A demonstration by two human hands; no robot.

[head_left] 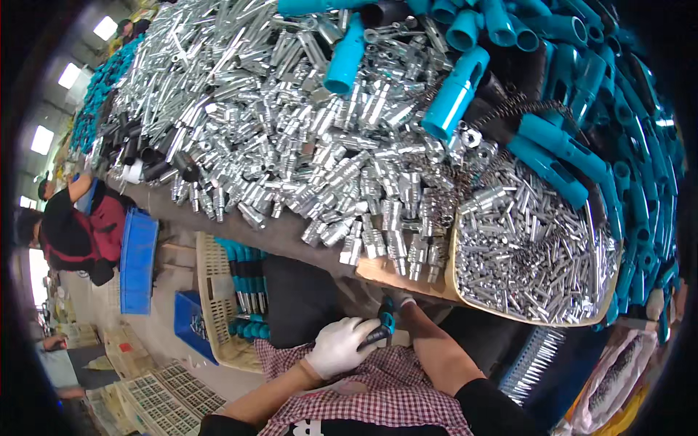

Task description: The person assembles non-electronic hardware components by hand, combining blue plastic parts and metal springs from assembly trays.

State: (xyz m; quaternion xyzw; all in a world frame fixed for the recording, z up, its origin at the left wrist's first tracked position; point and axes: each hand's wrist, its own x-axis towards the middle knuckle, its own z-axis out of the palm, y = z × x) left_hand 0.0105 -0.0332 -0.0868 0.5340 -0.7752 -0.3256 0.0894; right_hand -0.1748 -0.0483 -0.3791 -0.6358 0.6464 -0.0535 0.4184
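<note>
1. Head view: the left hand, in a white glove, is curled shut around a small black-and-teal tool, held over the checked cloth on the person's lap.
2. Just beside it, the right hand meets the tool's upper end; its fingers are mostly hidden, so how far it is closed cannot be told.
3. Above both hands, the bench edge carries a heap of silver metal fittings.
4. Up and right of the hands sits a tan tray of small silver pins.
5. Teal handles are piled beyond the fittings, well apart from the hands.
</note>
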